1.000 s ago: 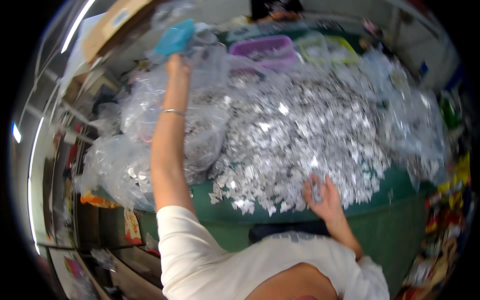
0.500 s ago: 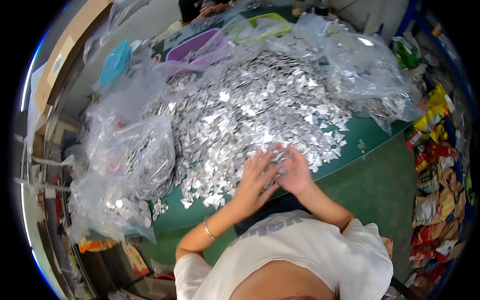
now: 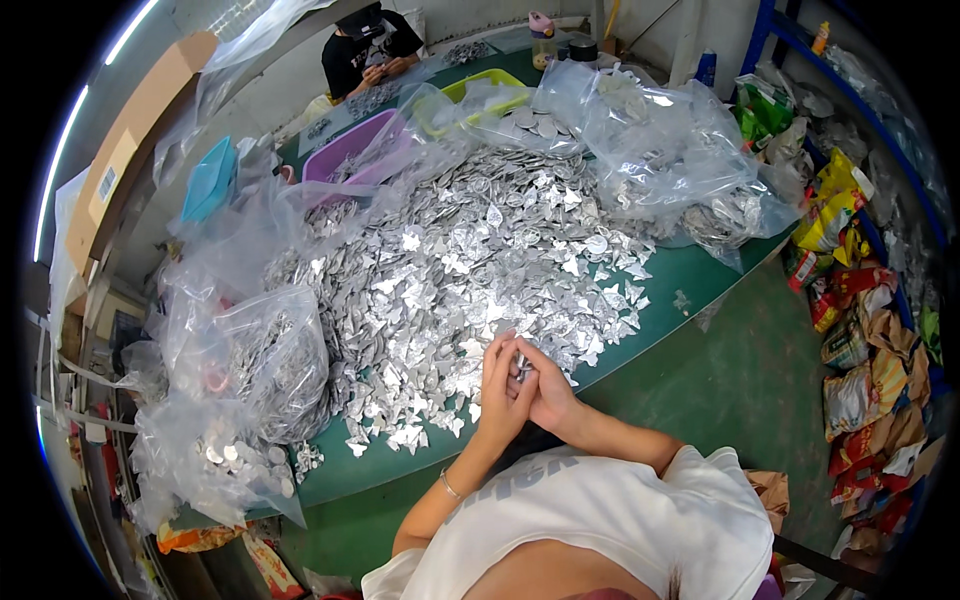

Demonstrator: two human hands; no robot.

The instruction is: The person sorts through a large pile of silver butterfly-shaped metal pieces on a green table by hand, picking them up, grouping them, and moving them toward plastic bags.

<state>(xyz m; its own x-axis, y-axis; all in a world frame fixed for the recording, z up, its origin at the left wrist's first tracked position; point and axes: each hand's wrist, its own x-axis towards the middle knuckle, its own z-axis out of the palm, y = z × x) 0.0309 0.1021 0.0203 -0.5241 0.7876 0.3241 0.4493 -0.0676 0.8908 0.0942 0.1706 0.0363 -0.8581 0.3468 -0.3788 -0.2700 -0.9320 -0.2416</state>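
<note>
My left hand and my right hand are cupped together at the near edge of a wide heap of small flat silvery metal pieces. Their fingertips meet. A few of the metal pieces show between the palms, mostly hidden by the fingers. Many pieces in the heap look butterfly-shaped, and some are rounded or drop-shaped. The heap lies on a green table, whose near edge runs just below my hands.
Clear plastic bags of metal parts lie left and far right. Beyond the heap stand a purple basket and a yellow-green basket. Another person sits at the far end. Colourful packets line the right side.
My hands have come together from a looser, spread position and closed around some metal pieces. The view has shifted, showing more of the person at the far end.
</note>
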